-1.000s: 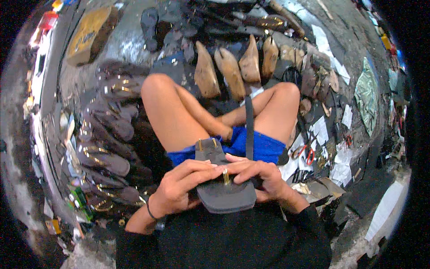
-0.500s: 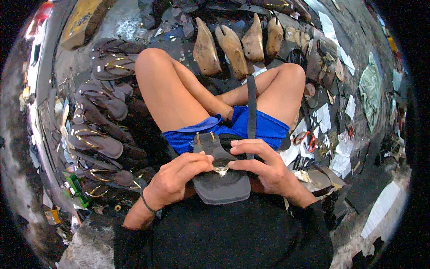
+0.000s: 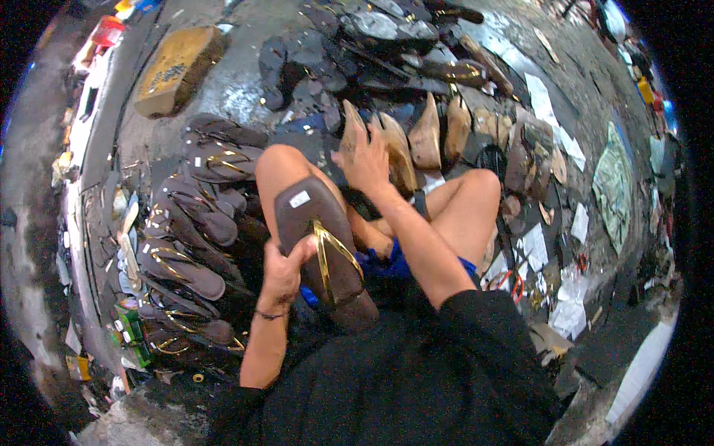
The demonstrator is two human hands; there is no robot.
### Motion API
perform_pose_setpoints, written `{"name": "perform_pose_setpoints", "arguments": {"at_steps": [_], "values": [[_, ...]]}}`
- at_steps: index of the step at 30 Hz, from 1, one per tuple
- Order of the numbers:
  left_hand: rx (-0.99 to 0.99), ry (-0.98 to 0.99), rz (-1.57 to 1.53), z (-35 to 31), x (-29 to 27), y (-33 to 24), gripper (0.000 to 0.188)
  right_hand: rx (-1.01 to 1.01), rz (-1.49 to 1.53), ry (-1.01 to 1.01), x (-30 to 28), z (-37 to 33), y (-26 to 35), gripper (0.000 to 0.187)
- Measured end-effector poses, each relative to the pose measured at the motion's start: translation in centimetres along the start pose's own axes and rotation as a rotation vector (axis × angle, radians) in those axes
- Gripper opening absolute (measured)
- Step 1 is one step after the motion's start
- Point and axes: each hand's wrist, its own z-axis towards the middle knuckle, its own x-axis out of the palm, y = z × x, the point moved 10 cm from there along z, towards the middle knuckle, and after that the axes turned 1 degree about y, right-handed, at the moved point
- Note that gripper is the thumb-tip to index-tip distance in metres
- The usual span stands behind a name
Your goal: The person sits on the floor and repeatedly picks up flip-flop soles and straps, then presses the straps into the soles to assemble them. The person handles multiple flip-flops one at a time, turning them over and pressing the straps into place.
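Observation:
My left hand (image 3: pixel 282 269) is closed round the edge of a brown flip-flop (image 3: pixel 305 215), its thumb on the upper face by the strap. The flip-flop is tilted over my left thigh and has a shiny gold thong strap (image 3: pixel 323 256) and a small white label near one end. Ahead of it, my right hand (image 3: pixel 364 160) stretches over the leftmost wooden shoe last (image 3: pixel 351 117), fingers extended and thumb apart. Whether the fingers touch the last is unclear. Beside it stand several more wooden lasts, such as a pale one (image 3: pixel 426 137).
Finished-looking flip-flops (image 3: pixel 182 267) lie piled at my left. A wooden block (image 3: pixel 178 70) lies far left. Dark sandals (image 3: pixel 390 30) are heaped at the back. Red-handled scissors (image 3: pixel 517 286), paper scraps (image 3: pixel 569 312) and a green cloth (image 3: pixel 613 186) lie at the right.
Both hands pinched the middle of a dark sole in my lap. Now the left hand holds a flip-flop with its strap side showing, farther forward; the right hand has let go and moved to the lasts.

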Motion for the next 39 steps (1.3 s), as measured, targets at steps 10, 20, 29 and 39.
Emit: {"name": "perform_pose_setpoints", "arguments": {"at_steps": [10, 20, 29, 39], "values": [[-0.048, 0.498, -0.391, 0.2, 6.2, 7.4, 0.073, 0.673, 1.506, 0.404, 0.0, -4.0, -6.1, 0.070], [0.115, 0.033, -0.540, 6.1, 0.9, 7.8, 0.047, 0.631, 1.137, 0.801, -18.7, -16.5, 2.3, 0.063], [-0.026, 0.215, -0.699, 2.7, 3.5, 10.3, 0.090, 0.061, 0.310, 0.643, -17.9, -16.3, 8.3, 0.065], [-0.032, 0.106, -0.630, 3.6, 3.1, 10.7, 0.092, -0.100, 0.312, 0.261, -14.2, -13.7, 9.9, 0.059]]}}
